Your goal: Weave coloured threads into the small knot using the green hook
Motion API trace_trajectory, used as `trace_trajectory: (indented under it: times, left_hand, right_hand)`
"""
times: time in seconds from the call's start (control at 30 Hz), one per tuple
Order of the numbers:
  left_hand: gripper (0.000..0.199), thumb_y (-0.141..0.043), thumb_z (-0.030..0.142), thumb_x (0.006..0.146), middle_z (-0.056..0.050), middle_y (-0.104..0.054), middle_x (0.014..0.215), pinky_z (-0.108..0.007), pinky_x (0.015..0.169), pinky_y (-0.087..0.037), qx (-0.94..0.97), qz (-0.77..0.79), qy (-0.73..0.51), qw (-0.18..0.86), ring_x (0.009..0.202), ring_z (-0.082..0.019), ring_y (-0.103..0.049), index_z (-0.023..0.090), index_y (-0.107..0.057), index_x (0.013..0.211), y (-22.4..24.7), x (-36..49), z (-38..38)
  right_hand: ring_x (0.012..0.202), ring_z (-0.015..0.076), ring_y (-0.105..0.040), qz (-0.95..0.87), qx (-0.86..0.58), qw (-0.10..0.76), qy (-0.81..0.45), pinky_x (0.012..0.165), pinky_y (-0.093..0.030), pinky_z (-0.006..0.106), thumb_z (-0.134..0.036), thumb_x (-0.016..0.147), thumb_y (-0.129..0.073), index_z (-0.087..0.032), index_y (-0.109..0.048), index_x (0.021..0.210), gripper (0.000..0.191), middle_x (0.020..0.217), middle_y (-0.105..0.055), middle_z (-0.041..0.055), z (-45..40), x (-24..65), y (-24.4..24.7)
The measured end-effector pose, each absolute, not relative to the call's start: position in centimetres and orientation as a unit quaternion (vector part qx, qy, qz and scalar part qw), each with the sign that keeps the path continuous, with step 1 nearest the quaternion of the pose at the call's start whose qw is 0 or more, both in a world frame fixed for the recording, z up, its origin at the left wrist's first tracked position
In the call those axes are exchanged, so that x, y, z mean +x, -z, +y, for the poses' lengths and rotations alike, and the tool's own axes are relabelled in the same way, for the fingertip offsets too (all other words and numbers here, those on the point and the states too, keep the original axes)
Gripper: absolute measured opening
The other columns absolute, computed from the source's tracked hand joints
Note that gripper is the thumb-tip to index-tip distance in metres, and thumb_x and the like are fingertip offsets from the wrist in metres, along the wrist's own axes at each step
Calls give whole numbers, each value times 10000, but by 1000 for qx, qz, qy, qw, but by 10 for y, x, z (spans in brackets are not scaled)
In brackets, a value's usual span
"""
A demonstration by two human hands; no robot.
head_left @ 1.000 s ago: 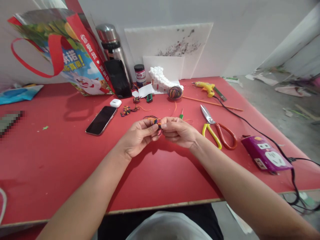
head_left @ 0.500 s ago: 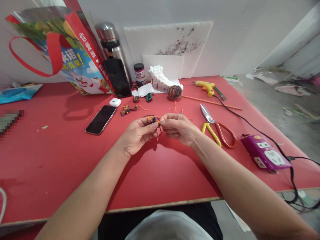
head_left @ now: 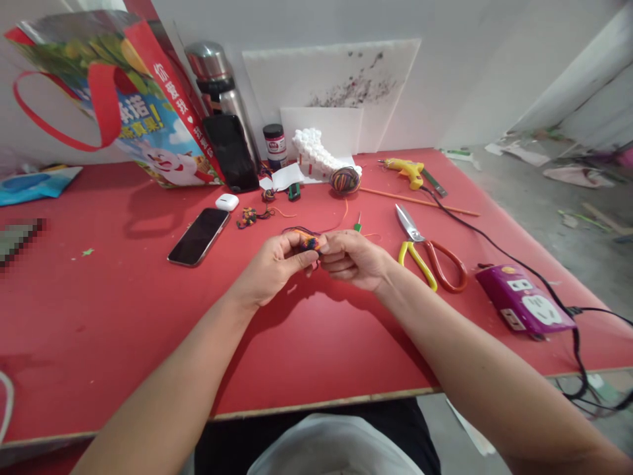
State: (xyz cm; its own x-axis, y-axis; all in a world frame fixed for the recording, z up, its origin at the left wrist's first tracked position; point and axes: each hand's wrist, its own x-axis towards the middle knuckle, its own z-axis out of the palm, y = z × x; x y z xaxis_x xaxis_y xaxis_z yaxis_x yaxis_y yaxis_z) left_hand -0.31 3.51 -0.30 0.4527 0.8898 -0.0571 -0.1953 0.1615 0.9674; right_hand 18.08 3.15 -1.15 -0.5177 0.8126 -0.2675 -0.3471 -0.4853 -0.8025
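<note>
A small multicoloured yarn piece (head_left: 310,243) is held between my two hands above the red table. My left hand (head_left: 277,265) pinches its left side with thumb and fingers. At its right edge, my right hand (head_left: 353,258) grips it with thumb and forefinger, the other fingers curled in. Strands of yarn trail from the piece behind my left fingers. Farther back, a ball of multicoloured yarn (head_left: 345,181) rests beside a white textured object (head_left: 316,152). A green-handled tool (head_left: 357,226) lies just behind my right hand.
Scissors (head_left: 416,236), a yellow glue gun (head_left: 406,170) and a purple power socket (head_left: 527,300) with a black cord are on the right. A phone (head_left: 199,237), white case (head_left: 227,202) and small yarn pieces (head_left: 247,217) lie left. Behind stand a bag (head_left: 148,125) and flask (head_left: 222,86).
Both hands have shifted slightly toward me, and the yarn piece has turned a little between the fingers. The green handle behind my right hand has come into view.
</note>
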Motion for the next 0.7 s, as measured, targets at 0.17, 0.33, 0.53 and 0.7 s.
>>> trace_trajectory:
  times: [0.17,0.33,0.53,0.7]
  left_hand:
    - [352,-1057,234,584,0,-713,753,-223,596,-523,449,343,-411,715,622,-103,-647,124,-812,812,5,-3,37]
    - [277,-998,230,680,0,-664,696,-222,662,-580,355,356,-436,746,626,-82,-605,101,-775,784,7,-4,41]
    - [141,-882,174,819,-17,-654,680,-268,755,-631,337,373,-435,747,656,-101,-620,76,-780,823,8,-6,42]
    - [155,-909,170,792,-30,-668,657,-295,768,-649,338,377,-417,755,675,-135,-672,69,-793,805,6,-6,40]
  right_hand:
    - [463,22,-74,-334,-321,358,-811,367,-126,142,-255,675,-807,-234,-427,665,380,518,-238,-159,31,181,9]
    - [461,14,-142,-319,-359,427,-766,404,-95,165,-270,655,-872,-198,-554,732,335,541,-349,-139,27,178,2]
    - [445,3,-201,-315,-383,441,-748,417,-92,168,-293,627,-906,-182,-573,704,359,541,-417,-119,27,174,6]
    - [437,0,-207,-303,-377,448,-752,401,-117,141,-270,638,-925,-172,-600,733,352,530,-420,-122,29,175,10]
